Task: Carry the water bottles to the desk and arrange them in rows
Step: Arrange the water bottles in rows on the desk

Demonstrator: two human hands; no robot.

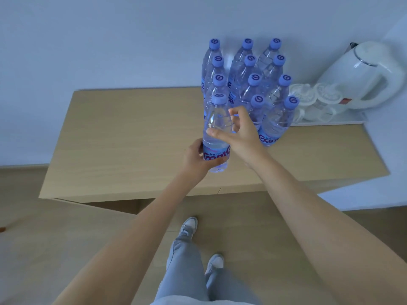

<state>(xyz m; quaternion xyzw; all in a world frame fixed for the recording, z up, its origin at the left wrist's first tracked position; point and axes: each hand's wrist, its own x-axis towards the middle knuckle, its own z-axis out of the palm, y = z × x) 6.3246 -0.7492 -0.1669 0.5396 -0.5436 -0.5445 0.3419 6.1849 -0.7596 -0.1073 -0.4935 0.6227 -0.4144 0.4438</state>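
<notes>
1. The left grip (195, 158) is clamping around the labelled base of a water bottle (217, 126); the right grip (236, 130) is pinching its shoulder.
2. The bottle is standing upright beside the rows of bottles (253, 84) along the worktop's (123, 139) far edge.

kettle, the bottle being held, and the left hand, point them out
kettle (361, 69), head view, on its white body
held bottle (217, 119), head view, on its clear shoulder
left hand (195, 158), head view, on its back
</notes>
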